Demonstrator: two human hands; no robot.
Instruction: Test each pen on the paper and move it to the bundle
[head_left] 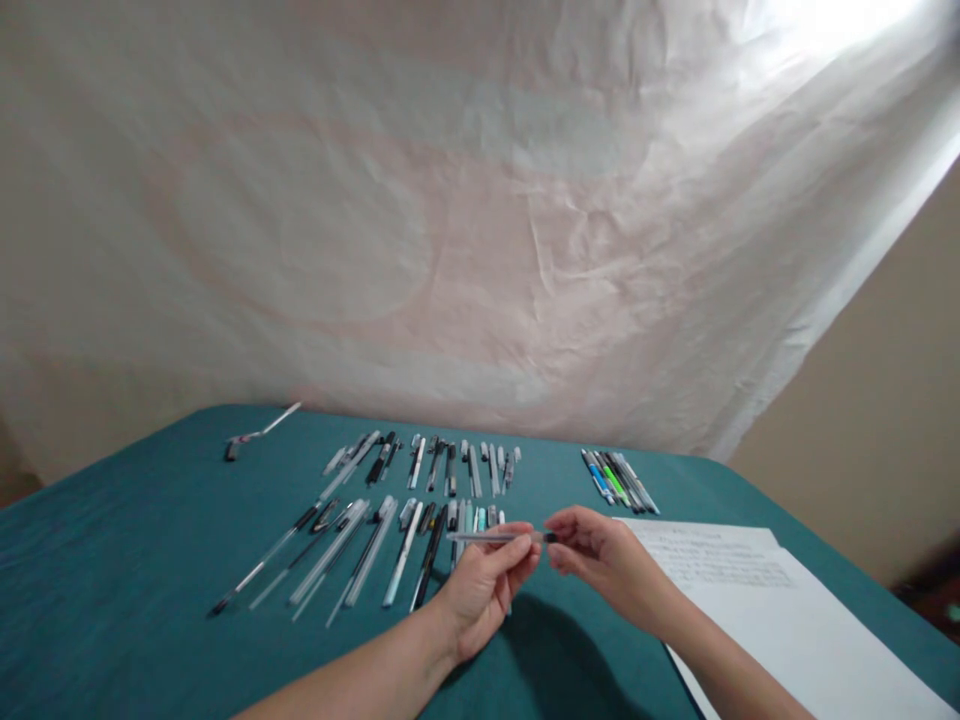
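Observation:
A clear-barrelled pen is held level above the teal tablecloth. My left hand is closed around its barrel from below. My right hand pinches the pen's dark right end with thumb and fingers. Just beyond the hands lie two rows of several pens and pen parts, laid side by side.
A small bunch of coloured pens lies at the back right. A white sheet of paper with writing lies to the right of my hands. A loose pen lies at the back left. A creased white cloth hangs behind the table.

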